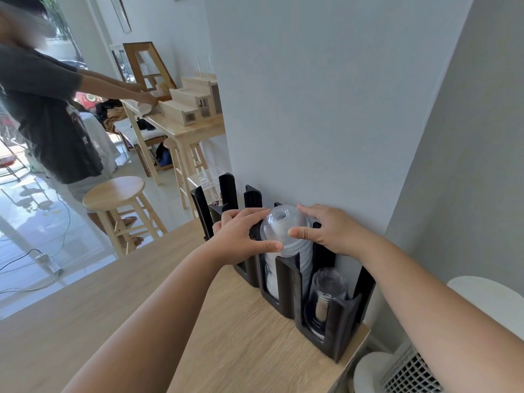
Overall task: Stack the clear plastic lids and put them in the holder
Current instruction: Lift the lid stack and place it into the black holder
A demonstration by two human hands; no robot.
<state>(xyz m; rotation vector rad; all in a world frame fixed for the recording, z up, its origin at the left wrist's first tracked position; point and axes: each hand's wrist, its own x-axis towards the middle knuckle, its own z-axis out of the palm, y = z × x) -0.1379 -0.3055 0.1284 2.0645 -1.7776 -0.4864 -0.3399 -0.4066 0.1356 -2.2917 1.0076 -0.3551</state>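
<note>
A tall stack of clear dome lids (279,226) stands in the middle slot of a black holder (289,282) against the wall. My left hand (241,235) holds the stack from the left, thumb across its front. My right hand (326,228) grips the stack from the right, thumb on the front and fingers over the top. The stack's lower part is hidden behind the holder's black posts. A shorter pile of clear lids (329,287) sits in the nearest slot.
The holder stands on a wooden counter (141,307) beside a grey wall. A person (45,109) works at a wooden table (192,129) at the far left. A round stool (113,194) stands beyond the counter. White appliances (482,307) sit at the lower right.
</note>
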